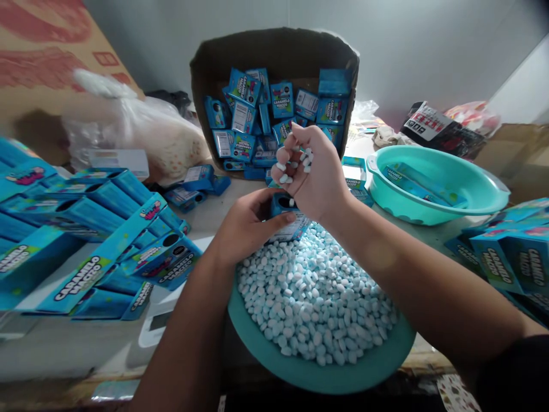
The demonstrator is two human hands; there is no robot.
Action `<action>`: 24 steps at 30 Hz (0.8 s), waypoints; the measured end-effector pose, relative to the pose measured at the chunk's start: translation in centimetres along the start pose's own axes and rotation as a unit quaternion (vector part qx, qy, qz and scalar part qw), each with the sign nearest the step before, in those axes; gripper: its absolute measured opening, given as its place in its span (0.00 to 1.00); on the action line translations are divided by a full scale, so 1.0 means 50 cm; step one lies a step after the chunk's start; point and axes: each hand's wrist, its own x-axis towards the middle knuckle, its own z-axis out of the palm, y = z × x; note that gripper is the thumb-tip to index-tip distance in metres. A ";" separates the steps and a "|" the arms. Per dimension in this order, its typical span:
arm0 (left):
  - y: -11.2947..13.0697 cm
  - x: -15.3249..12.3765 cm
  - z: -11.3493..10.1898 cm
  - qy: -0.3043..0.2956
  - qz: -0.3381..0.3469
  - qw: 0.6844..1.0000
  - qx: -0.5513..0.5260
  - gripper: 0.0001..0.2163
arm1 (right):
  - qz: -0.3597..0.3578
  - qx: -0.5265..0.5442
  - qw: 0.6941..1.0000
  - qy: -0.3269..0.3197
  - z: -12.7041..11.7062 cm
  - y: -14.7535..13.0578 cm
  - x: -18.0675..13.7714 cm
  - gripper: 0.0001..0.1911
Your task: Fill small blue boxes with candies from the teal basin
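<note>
As left hand (246, 226) pinches small blue cardboard box (279, 202), right hand (319, 180), cupping pale candies (305, 158), may spill them beside it.

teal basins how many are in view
2. The near basin, closest to the camera, is heaped with candies; the far basin, at the right, holds flat blue packs. None looks hidden.

Small blue box (278, 205) upright above pale candies (315, 297)

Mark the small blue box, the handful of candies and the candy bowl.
small blue box (277, 207), head view, top face
handful of candies (306, 158), head view, pieces between fingers
candy bowl (247, 336), head view, bare left rim
</note>
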 end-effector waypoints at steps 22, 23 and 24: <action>-0.010 -0.002 0.002 -0.006 -0.001 0.999 -0.045 0.20 | -0.024 -0.052 0.998 0.007 0.003 -0.001 -0.008 0.19; -0.011 -0.002 0.002 -0.009 -0.002 0.998 -0.054 0.20 | -0.022 -0.052 0.998 0.010 0.003 -0.001 -0.009 0.19; -0.012 -0.002 0.003 -0.013 -0.003 0.998 -0.062 0.20 | -0.021 -0.052 0.998 0.014 0.003 -0.002 -0.009 0.19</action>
